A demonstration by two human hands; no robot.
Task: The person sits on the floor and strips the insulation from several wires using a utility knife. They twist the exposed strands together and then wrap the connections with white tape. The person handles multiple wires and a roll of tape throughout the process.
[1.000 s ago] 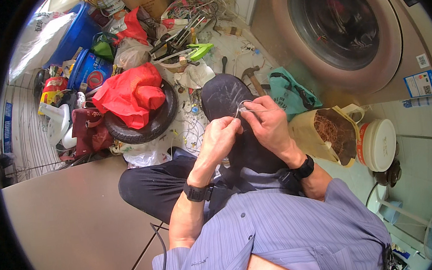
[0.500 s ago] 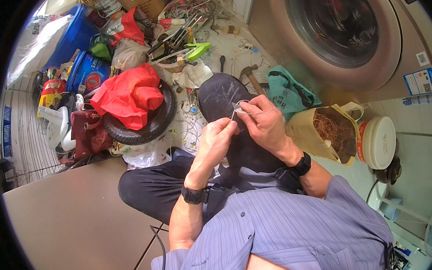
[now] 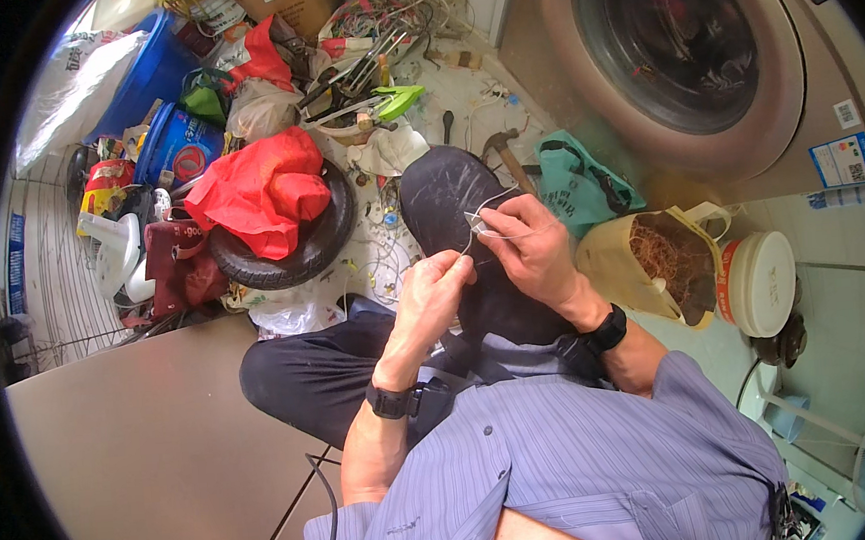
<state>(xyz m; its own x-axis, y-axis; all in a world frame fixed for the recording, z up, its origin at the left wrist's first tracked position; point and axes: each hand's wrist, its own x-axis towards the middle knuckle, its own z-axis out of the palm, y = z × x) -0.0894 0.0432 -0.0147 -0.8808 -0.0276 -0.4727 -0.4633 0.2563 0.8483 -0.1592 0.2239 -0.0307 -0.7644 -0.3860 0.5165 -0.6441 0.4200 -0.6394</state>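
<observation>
Fingertips of the left hand (image 3: 434,288) pinch one end of a thin pale wire (image 3: 484,211), while the right hand (image 3: 526,248) closes thumb and forefinger on it a little farther along, so that a short stretch runs taut between the two grips and a small loop arches above the right knuckles. Both hands hover just over the raised dark trouser knee (image 3: 447,194), probably because it gives a steady, contrasting backdrop for such fine work. Each wrist bears a black watch. Close behind the knee lie a hammer (image 3: 500,155) and a teal bag (image 3: 577,185); a red bag (image 3: 262,192) rests on a black tyre (image 3: 301,249) to the left, and a washing machine (image 3: 698,51) stands to the right.
</observation>
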